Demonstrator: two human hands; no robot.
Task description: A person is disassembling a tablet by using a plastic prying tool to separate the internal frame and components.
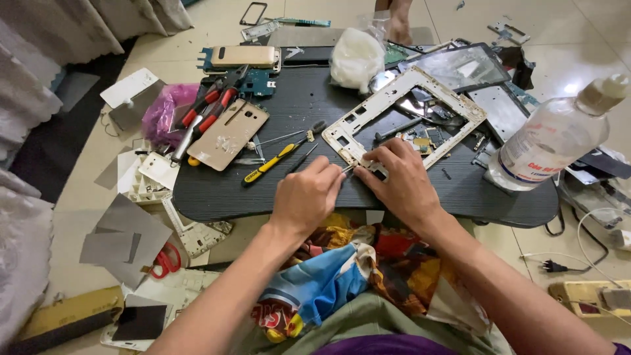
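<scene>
My left hand (307, 194) is closed around a thin metal tool, its tip pointing right at the near corner of a white tablet frame (368, 112). My right hand (398, 182) pinches a small part against that same corner of the frame. Both hands rest on a low black table (217, 190). The frame lies flat with loose boards and parts inside it.
A yellow-handled screwdriver (271, 164), red-handled pliers (211, 112), a gold back cover (227, 135), a phone (246, 57) and a glass panel (460, 66) lie on the table. A clear bottle (552, 138) stands right. Scissors (165, 260), cables and covers litter the floor.
</scene>
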